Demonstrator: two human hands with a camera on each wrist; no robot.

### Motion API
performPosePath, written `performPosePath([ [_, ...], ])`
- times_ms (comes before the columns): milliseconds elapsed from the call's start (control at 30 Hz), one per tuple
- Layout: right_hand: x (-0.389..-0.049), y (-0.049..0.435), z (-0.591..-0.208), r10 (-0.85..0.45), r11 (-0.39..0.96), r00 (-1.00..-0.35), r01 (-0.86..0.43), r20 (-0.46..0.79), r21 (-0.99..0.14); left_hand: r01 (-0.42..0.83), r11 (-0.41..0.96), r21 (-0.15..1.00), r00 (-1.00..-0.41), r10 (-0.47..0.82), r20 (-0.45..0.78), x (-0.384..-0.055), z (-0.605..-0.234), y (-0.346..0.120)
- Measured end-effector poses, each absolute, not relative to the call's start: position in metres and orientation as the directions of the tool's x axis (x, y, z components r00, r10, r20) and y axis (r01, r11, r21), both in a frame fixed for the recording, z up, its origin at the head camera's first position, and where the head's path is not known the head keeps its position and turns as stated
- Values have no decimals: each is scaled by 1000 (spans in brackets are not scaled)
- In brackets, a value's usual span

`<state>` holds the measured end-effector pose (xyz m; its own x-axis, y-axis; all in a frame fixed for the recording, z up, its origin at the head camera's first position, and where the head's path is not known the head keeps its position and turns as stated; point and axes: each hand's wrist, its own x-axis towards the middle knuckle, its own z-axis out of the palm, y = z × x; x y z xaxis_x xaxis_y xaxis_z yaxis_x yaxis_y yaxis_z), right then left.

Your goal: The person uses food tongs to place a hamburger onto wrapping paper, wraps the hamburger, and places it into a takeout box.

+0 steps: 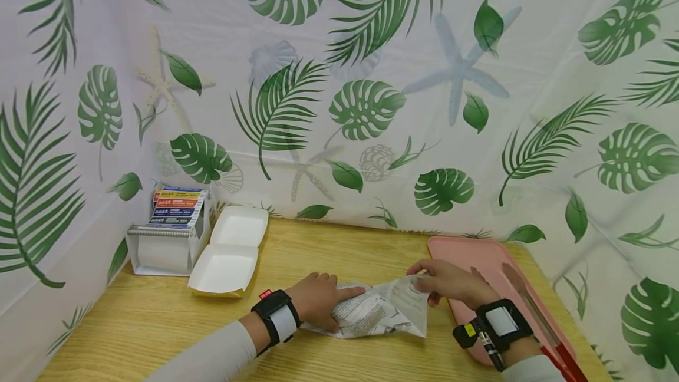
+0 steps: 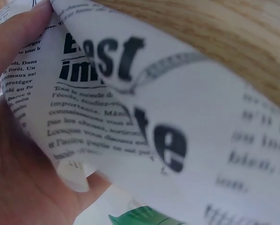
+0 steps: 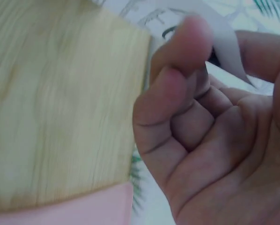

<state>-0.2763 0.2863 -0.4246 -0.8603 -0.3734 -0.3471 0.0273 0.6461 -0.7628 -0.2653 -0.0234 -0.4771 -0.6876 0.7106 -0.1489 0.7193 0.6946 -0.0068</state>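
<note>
Your left hand (image 1: 314, 300) grips the printed paper (image 1: 371, 311); your right hand (image 1: 453, 282) pinches its end. Tongs (image 1: 541, 315) lie on the pink tray (image 1: 472, 247); the white box (image 1: 225, 267) stands open.

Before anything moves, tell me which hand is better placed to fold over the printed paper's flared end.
Probably the right hand: its grip is on the flared end of the printed paper. The left hand holds the crumpled part, away from that end.
</note>
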Motion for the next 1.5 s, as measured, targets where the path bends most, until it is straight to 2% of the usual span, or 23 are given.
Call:
performPosePath([
  [367, -275, 250, -416, -327, 584, -878, 105, -351, -805, 699, 715, -30, -710, 687, -153, -261, -473, -23],
  [800, -266, 190, -416, -143, 547, -948, 163, -284, -821, 698, 704, -129, -716, 684, -142, -263, -481, -24],
  [933, -260, 191, -423, -115, 519, -960, 162, -256, -839, 705, 698, -127, -709, 691, -139, -263, -482, -23],
  [1100, -241, 212, -441, -150, 478, -968, 108, -203, -872, 704, 702, -110, -710, 689, -150, -261, -477, -21],
  [1333, -196, 231, -486, -125, 235, -976, 145, -178, -961, 721, 688, -81, -692, 709, -138, -258, -469, -21],
  [1500, -191, 227, -506, 53, 80, -973, 227, -224, -970, 722, 690, -53, -689, 710, -145, -257, -470, -21],
])
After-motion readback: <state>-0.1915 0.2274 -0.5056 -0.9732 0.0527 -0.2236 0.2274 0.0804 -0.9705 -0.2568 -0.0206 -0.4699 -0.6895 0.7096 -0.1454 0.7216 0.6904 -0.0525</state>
